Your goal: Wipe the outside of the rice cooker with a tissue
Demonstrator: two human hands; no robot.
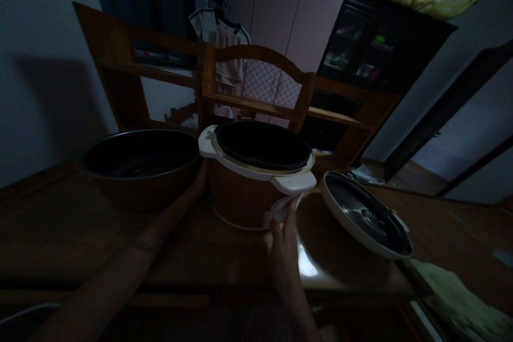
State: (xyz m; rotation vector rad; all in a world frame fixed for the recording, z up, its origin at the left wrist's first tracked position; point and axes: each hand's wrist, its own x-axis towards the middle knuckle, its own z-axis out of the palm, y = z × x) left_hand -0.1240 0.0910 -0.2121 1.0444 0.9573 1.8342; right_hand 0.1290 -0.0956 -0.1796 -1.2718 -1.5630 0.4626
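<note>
An electric cooker pot (240,192) with a brown body, pale rim and white side handles stands on the wooden table. Its dark inner pot (262,144) shows in the uncovered top. My right hand (285,240) pinches a thin white cloth or tissue (281,209) against the cooker's side, just below the near handle (294,183). My left hand (199,181) reaches between the cooker and a large dark basin (140,187), close against the cooker's left side. Its fingers are hidden there.
The round lid (366,216) lies to the right, its metal inner side facing up. Behind the table edge rises a wooden shelf frame (256,53). Pale green fabric (460,299) lies at the lower right. A dark cabinet (372,48) stands farther back.
</note>
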